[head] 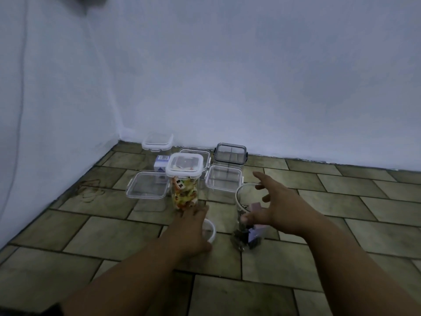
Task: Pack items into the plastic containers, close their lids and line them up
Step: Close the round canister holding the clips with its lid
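6 lidded containers [184,176] stand clustered; right hand [276,205], fingers spread, over 1 open container [247,220]; left hand [193,226] covers 1 round lid [210,231], its fingers hidden.

Floor [109,236]: rectangular stone-look tiles, olive-brown, laid in staggered rows with dark grout lines. A faint looping scuff mark [91,190] near the left wall.
Walls: back wall [250,76] and left wall [45,99], plain pale blue-white, meeting in a corner [119,135] at the rear left.
Light: dim.
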